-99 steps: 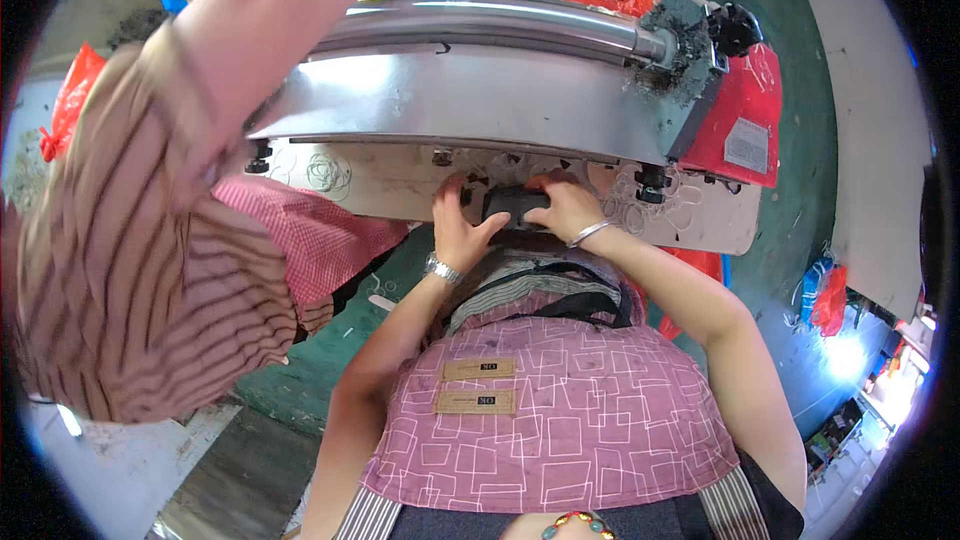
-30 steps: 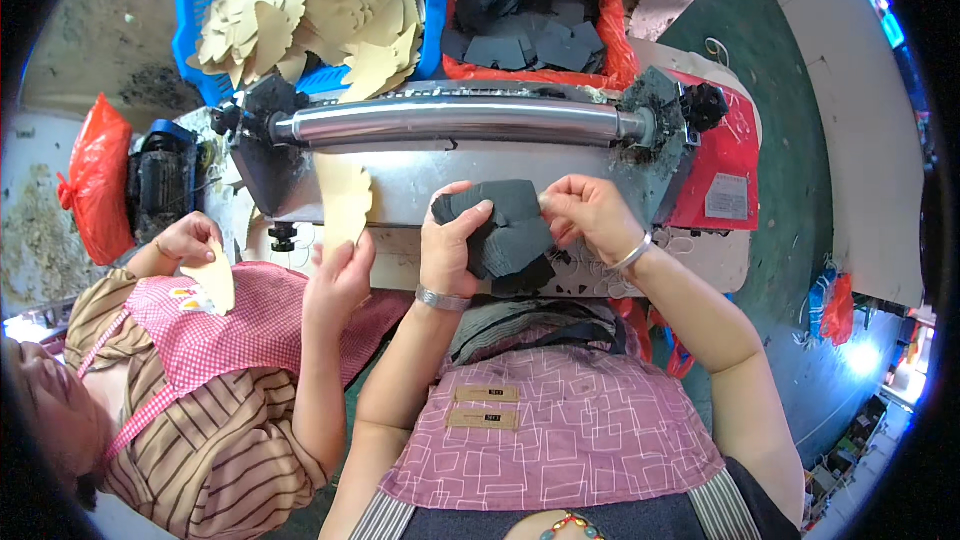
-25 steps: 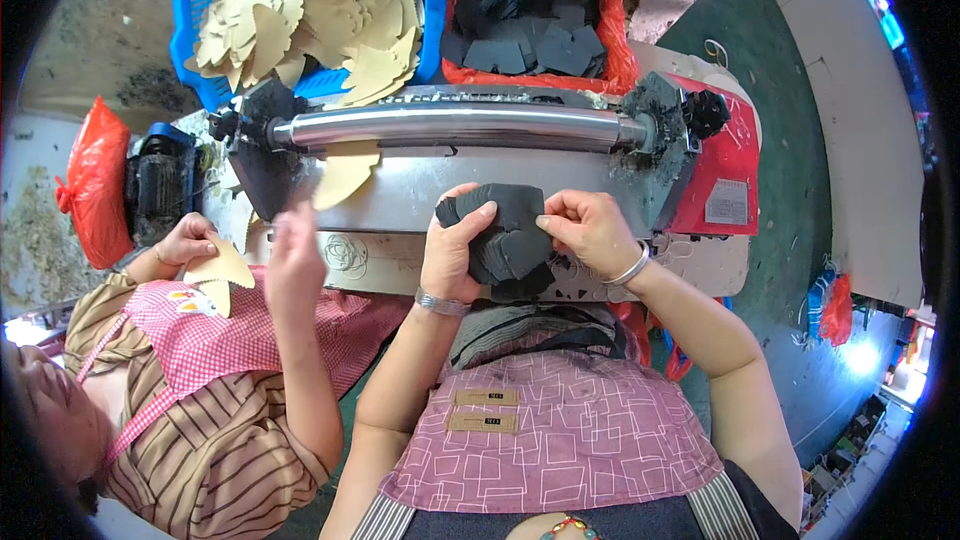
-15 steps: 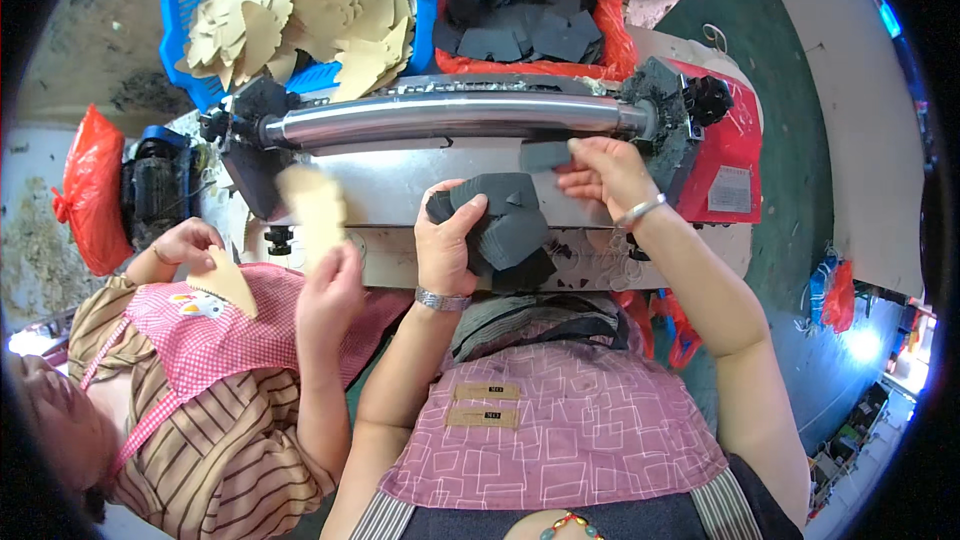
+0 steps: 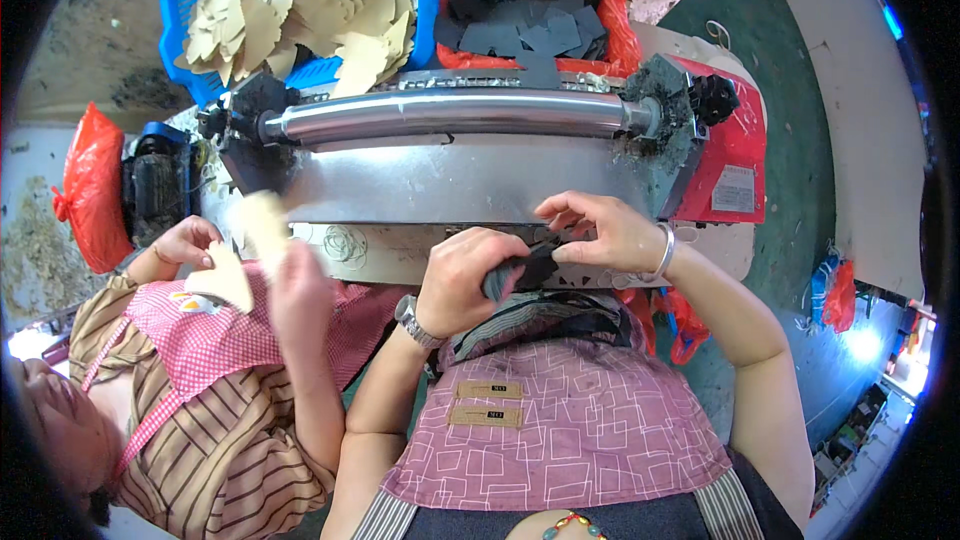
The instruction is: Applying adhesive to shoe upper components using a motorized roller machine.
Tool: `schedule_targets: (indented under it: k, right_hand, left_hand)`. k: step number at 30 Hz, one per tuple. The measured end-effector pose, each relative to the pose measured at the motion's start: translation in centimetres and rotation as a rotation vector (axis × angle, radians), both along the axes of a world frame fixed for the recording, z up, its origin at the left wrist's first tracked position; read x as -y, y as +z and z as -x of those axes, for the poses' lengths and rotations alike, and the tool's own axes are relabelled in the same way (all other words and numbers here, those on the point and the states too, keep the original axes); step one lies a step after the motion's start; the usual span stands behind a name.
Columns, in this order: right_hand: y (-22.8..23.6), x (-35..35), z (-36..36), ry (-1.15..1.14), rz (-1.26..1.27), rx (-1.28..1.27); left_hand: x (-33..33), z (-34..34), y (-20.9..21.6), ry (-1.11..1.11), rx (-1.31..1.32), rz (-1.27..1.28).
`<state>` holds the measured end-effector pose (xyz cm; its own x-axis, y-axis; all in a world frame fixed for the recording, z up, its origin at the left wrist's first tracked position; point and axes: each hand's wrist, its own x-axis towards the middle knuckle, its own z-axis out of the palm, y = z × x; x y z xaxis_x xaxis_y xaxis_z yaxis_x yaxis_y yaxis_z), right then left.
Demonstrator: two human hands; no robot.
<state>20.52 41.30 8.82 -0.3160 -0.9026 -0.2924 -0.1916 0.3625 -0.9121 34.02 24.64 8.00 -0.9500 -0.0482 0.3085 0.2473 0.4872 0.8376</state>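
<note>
My left hand (image 5: pixel 472 275) is wrapped round a stack of dark grey flat pieces (image 5: pixel 508 278), held tilted at the machine's front edge. At the right end of the stack is my right hand (image 5: pixel 605 233); its thumb touches the dark pieces while its fingers stay apart. Ahead of both hands lies the metal feed plate (image 5: pixel 420 180) of a machine with a shiny steel roller (image 5: pixel 450 115). Behind the roller one dark piece (image 5: pixel 540 70) sticks out. My left hand hides much of the stack.
A blue basket (image 5: pixel 424 10) of tan scalloped pieces and a red-bag-lined container (image 5: pixel 620 20) of dark pieces stand behind the roller. At the left, a co-worker's hands (image 5: pixel 300 285) hold tan pieces (image 5: pixel 228 278). A red bag (image 5: pixel 90 190) sits further left.
The dark piece in my right hand has left it, and that hand has come down to the stack. My left hand has turned the stack on edge and lowered it. The co-worker's tan piece moved left.
</note>
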Motion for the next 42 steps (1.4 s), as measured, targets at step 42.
schedule_targets:
  k: [42]
  right_hand:
    - [-1.6,2.1,1.0,-0.530,-0.196,0.495]
  left_hand:
    - [-1.3,2.3,-2.5,0.634,0.323,-1.319]
